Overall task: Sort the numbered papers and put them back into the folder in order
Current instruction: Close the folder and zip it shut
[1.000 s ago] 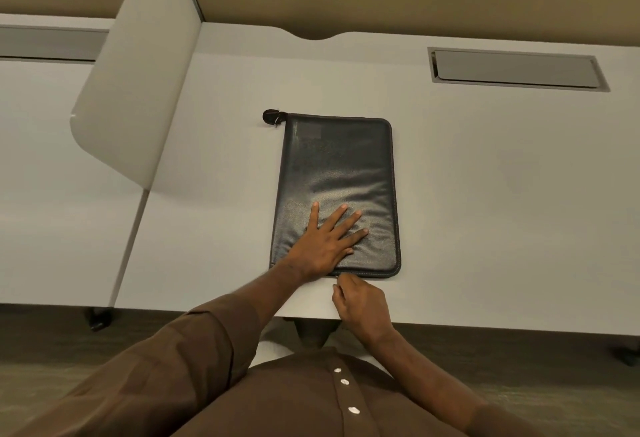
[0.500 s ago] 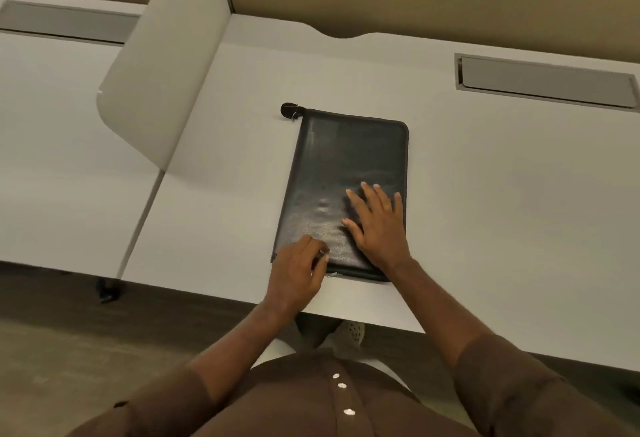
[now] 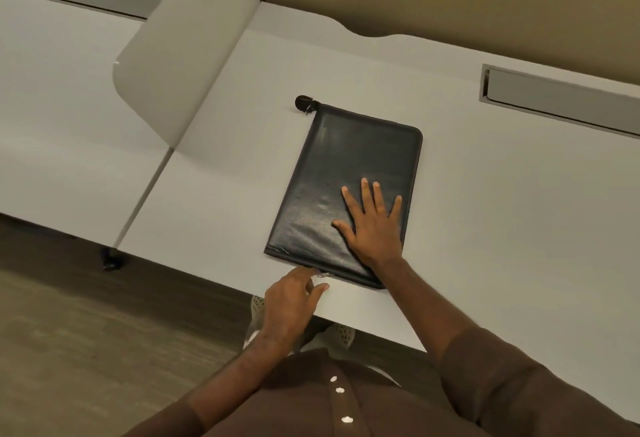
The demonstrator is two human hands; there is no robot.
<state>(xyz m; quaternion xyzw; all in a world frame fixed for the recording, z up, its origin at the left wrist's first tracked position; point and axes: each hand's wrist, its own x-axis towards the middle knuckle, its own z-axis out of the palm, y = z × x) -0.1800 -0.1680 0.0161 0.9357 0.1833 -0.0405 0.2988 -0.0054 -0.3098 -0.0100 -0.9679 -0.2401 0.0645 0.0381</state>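
Observation:
A black zipped folder [image 3: 346,166] lies closed on the white desk [image 3: 502,211], its short side along the near edge. No papers show. My right hand [image 3: 374,229] rests flat, fingers spread, on the folder's near right part. My left hand [image 3: 291,301] is at the folder's near edge, where forefinger and thumb pinch the small silver zipper pull [image 3: 323,275]. A black strap loop [image 3: 304,103] sticks out at the folder's far left corner.
A white rounded divider panel [image 3: 187,49] stands upright to the left of the folder, between this desk and the neighbouring one. A grey recessed cable flap [image 3: 561,94] sits at the far right. The desk's near edge runs just below my left hand.
The hands swapped places: my left hand left the folder's top, my right hand now lies flat on it. My left hand moved right along the near edge to the zipper pull.

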